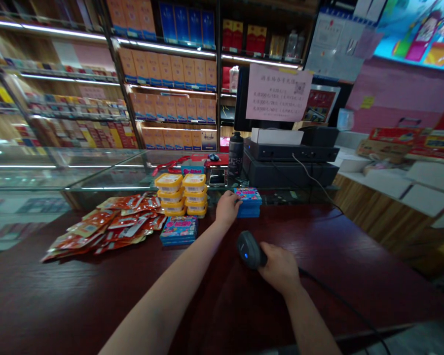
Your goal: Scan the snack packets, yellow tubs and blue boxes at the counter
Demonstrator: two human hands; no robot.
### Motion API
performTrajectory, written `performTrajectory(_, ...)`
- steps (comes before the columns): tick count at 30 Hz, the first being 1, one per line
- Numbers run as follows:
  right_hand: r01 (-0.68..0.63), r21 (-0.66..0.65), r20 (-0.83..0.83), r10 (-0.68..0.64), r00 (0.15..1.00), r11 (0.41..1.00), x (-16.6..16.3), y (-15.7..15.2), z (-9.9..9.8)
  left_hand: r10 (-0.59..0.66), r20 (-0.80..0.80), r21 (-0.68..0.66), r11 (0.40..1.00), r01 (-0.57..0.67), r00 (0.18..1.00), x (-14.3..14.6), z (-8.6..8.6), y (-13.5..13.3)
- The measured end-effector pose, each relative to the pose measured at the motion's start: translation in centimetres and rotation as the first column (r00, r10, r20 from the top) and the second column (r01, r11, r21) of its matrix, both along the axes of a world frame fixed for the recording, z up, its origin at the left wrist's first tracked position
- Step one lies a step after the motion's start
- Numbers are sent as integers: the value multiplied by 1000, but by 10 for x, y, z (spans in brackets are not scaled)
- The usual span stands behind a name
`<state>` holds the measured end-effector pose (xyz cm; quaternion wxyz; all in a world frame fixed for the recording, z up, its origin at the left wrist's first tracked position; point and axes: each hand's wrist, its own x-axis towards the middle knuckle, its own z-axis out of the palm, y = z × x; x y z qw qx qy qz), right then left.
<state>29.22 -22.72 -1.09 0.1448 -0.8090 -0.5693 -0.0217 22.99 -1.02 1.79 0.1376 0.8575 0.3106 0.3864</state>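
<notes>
While our right grip [279, 266] wraps the scanner [248, 249], our left grip [228, 208], nearer, touches the boxes [248, 211] on its right, near the surface's [307, 236] far edge; whether pinching, we cannot tell.

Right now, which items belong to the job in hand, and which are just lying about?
In the job:
- scanner, in the right hand
- blue packs, left hand at their edge
- probably also the nearer blue packs, yellow tubs, orange packets

Lying about, apparently:
- bottle
- phone
- mouse
</notes>
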Motion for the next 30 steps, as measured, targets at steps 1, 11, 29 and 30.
performTrajectory(1,3,-5,8,-3,1000,1000,0,0,0,2,-18,1,1000,-2,1000,-1,1,-1)
performTrajectory(11,-15,20,25,14,1000,1000,-2,-7,1,-50,-106,163,984,67,993,-72,-22,-47)
performTrajectory(29,57,-36,118,-52,992,998,-1,-10,-8,409,-340,163,913,-375,847,-152,-46,-54)
performTrajectory(30,56,-39,122,-51,991,998,-1,-10,-8,371,-344,149,929,-340,863,-153,-45,-55)
